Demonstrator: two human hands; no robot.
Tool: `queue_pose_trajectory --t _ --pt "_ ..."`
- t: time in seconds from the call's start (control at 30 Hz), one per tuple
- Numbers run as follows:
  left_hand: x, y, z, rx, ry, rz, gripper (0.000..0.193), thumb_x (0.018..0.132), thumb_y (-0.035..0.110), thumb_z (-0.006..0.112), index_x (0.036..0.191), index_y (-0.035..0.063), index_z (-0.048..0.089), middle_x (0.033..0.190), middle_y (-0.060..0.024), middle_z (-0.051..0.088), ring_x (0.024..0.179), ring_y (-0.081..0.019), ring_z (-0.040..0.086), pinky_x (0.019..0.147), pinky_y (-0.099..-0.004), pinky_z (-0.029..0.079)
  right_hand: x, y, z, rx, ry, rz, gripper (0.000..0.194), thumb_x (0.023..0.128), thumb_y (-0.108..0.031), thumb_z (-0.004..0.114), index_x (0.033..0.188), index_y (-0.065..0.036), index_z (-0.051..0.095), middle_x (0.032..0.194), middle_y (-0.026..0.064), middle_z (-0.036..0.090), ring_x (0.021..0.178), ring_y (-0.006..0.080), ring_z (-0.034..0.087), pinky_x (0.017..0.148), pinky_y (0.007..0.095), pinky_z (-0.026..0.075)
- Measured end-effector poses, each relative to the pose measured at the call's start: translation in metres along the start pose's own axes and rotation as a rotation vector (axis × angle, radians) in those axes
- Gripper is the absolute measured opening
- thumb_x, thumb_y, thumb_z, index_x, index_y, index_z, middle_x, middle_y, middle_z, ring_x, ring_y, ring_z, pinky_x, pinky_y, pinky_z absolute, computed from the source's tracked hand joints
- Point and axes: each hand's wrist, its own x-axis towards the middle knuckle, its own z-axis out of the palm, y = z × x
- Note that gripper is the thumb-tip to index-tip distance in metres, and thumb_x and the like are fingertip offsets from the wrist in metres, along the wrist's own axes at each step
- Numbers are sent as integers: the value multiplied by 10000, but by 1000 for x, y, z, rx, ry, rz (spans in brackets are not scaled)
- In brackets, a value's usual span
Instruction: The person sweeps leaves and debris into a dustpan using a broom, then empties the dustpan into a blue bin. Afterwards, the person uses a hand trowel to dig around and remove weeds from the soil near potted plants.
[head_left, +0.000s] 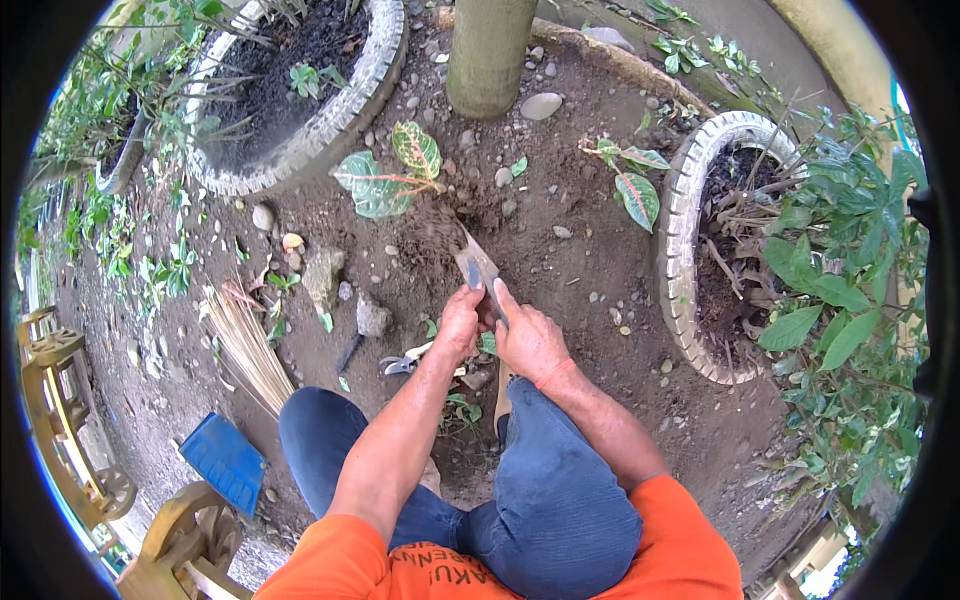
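Note:
Both hands grip a metal hand trowel (478, 261) in front of my knees. My left hand (459, 321) has its thumb on the near part of the blade. My right hand (531, 341) wraps the handle end, its index finger stretched along the tool. The blade slants away into loose brown soil (435, 232), and its tip is hidden by dirt. Just beyond the soil lies a plant with pink-veined green leaves (382, 187). Pruning shears (401, 365) rest on the ground beside my left forearm, partly covered by it.
White-painted tyre planters stand at left (367, 97) and right (679, 247), with a tree trunk (487, 60) between. Another pink-veined plant (636, 191) lies right. Stones (324, 277), a stick broom (247, 345) and a blue dustpan (225, 461) lie left, near wooden furniture (180, 540).

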Motion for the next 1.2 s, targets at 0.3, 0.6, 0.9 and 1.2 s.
queue_pose_trajectory --t 0.3,0.6,0.9,1.2 --pt "-48 -31 21 398 -125 -86 275 936 253 568 900 20 710 818 -53 699 607 -109 573 563 -248 442 -54 18 -60 -139 -237 122 623 893 -284 539 1468 -99 387 1045 305 652 997 450 635 913 516 489" --pt "26 -6 -21 1554 39 544 262 892 192 482 835 -7 644 805 -221 651 900 -379 631 801 -487 492 24 15 9 297 -126 158 564 877 -230 577 1417 -98 482 1143 283 637 1061 423 628 963 433 482" --pt "-50 -3 23 1022 -7 347 405 864 336 482 814 -9 689 786 -194 684 758 -313 669 731 -423 510 -39 6 -63 20 -173 116 565 895 -241 558 1430 -88 461 1235 253 607 1121 398 614 1013 416 467" --pt "1 -39 -12 1490 -72 451 294 881 255 526 859 16 697 853 -246 678 863 -379 674 815 -474 528 -12 25 7 70 -140 141 605 874 -221 546 1461 -137 426 1091 314 637 1022 438 638 919 470 503"
